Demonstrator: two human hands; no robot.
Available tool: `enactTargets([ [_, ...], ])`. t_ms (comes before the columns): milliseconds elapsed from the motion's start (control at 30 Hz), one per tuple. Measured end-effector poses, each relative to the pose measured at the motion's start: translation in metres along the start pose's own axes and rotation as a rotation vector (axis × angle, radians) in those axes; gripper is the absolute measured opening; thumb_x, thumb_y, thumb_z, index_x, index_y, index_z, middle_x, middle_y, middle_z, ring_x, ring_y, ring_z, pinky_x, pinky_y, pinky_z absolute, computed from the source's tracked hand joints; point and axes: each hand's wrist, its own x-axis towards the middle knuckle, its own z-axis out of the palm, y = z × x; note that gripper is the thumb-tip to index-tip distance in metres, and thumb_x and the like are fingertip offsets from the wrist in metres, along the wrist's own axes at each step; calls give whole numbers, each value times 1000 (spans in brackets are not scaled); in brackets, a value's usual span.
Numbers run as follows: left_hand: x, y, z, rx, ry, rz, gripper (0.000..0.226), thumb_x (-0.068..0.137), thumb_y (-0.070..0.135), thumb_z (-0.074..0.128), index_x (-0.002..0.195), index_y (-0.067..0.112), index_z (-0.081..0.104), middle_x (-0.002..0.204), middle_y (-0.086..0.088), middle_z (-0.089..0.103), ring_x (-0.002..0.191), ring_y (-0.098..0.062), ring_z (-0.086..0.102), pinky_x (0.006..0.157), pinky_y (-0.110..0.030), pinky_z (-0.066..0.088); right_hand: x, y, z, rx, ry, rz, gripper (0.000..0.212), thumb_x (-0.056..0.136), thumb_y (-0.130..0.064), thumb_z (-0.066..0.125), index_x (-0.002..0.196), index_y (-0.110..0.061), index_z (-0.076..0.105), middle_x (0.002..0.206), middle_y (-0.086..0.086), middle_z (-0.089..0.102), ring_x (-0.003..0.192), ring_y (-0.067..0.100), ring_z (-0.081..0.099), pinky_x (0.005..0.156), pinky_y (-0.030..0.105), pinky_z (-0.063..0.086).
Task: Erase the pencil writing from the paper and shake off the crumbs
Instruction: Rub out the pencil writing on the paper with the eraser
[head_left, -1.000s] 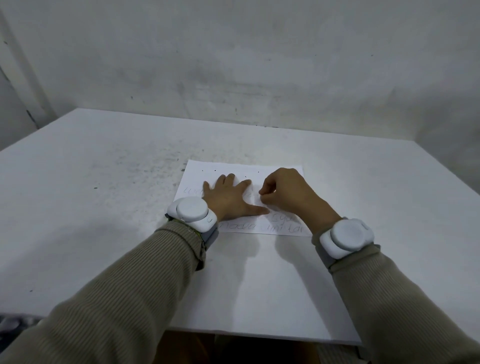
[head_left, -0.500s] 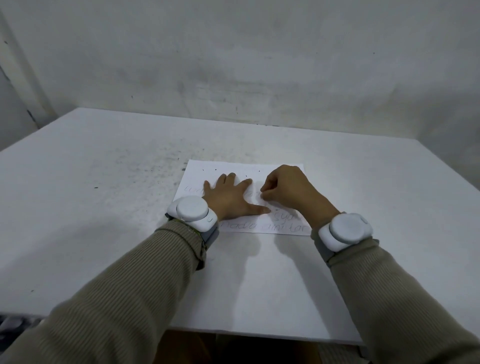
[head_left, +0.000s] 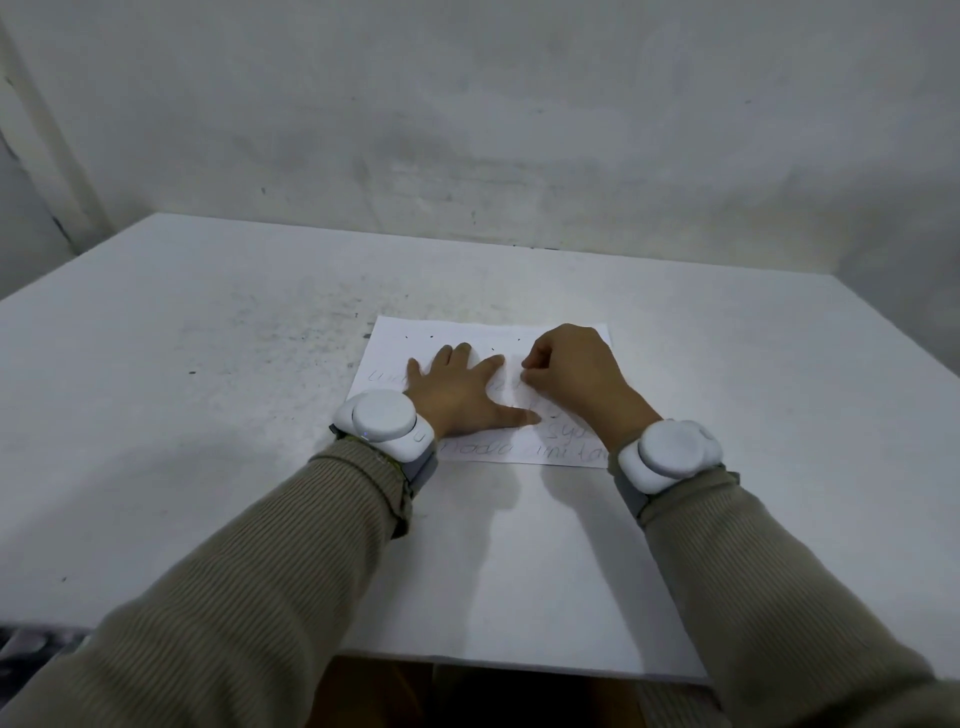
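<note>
Head view: left hand (head_left: 457, 400) flat on paper (head_left: 395, 343); right hand (head_left: 566, 374) pinched, eraser unseen; rubbing toward 12 o'clock could crumple it.

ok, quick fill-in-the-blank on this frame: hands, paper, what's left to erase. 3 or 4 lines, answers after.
1. The left hand lies ____ on the paper, fingers spread.
2. The right hand is curled into a ____ pinch over the sheet.
3. Pencil writing is readable along the paper's ____ edge.
4. The paper lies on a ____ table.

Answers: flat; closed; near; white
</note>
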Motion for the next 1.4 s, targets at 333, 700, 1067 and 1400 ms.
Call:
enactTargets([
  [333, -1, 0, 0, 3, -3, -3, 96, 77, 85, 43, 155, 38, 13, 164, -3, 5, 151, -21, -1, 118, -60, 0, -1, 3, -2, -20, -20, 16, 4, 80, -15, 69, 81, -13, 72, 86, -4, 70, 86, 16, 64, 75, 31, 53],
  [700, 0, 0, 1, -17, 5, -3, 96, 77, 85, 44, 155, 38, 14, 163, -3, 6, 151, -21, -1, 118, -60, -1, -1, 1, -9, -85, -58, 23, 3, 80, -17, 70, 81, -17, 72, 89, -5, 71, 87, 16, 65, 74, 29, 53],
  [1067, -1, -2, -1, 10, 3, 5, 95, 78, 85, 43, 155, 37, 14, 163, -4, 6, 151, -22, 1, 118, -61, 2, -3, 5, -11, -102, -71, 18, 4, 80, -18, 70, 82, -16, 73, 87, -6, 71, 83, 15, 64, 75, 31, 53],
  [1400, -1, -1, -1, -5, 6, 11, 95, 77, 84, 45, 154, 38, 15, 162, -5, 8, 150, -23, 2, 117, -61, 3, -11, -1, -5, 53, -109, -87, 8, 76, -8, 68, 77, -14, 74, 79, -6, 71, 78, 11, 64, 74, 27, 53],
])
